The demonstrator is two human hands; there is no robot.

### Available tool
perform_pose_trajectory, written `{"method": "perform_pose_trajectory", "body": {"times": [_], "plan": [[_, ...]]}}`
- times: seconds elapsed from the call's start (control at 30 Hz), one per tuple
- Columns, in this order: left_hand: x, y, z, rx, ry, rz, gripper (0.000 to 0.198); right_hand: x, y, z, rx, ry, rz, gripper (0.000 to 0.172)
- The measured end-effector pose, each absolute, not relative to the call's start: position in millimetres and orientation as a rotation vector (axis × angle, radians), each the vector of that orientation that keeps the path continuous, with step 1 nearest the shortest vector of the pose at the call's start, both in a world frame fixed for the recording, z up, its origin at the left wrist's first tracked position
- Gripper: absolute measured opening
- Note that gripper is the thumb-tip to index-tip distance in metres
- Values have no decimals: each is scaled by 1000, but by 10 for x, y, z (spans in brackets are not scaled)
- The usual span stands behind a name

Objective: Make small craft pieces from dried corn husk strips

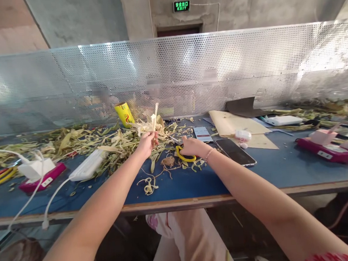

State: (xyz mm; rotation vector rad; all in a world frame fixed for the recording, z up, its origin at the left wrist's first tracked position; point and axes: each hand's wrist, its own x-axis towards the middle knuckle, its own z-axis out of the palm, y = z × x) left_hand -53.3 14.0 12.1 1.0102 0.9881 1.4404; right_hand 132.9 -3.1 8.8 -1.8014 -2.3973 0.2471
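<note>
Pinched in my left hand (148, 143) is a bunch of pale dried husks (150, 126), spread like a flower with one strip sticking up. My right hand (190, 147) is closed on a pair of scissors with yellow handles (185, 158). Their metal blades point left toward the bunch, apart from it as far as I can see. Just in front of both hands lie a brown tangle of twine (168, 161) and a curled pale string (149, 186). Dry green and yellow husks (112, 148) are heaped to the left of my left hand.
A yellow can (124, 113) leans behind the husks. At right lie a dark phone (236, 152), a lit phone (202, 134), brown paper (236, 122) and a white earphone case (242, 135). Magenta power strips (43, 177) and a white power bank (87, 165) flank me. A perforated metal screen (176, 74) stands behind.
</note>
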Motion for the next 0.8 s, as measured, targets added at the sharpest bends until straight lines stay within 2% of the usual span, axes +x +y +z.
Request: {"method": "perform_pose_trajectory", "body": {"times": [0.1,0.23,0.4,0.5,0.6,0.7,0.8], "plan": [[-547,166,111,991,994,1494,6,1316,8,60,-1809,-2349,232,57],[-622,236,143,933,1081,1801,10,1311,49,53,-1806,-2320,234,63],[-733,277,207,889,1141,1830,10,1372,75,98,-1829,-2248,507,65],[-767,299,217,901,1177,1841,11,1444,116,133,-1797,-2173,610,56],[-816,352,217,874,1242,1924,12,1513,155,171,-1722,-2090,710,41],[-910,411,215,836,1249,2016,12,1569,171,201,-1411,-1897,1185,22],[-1054,451,208,862,1282,2056,9,1624,163,226,-1096,-1777,1573,17]]}}
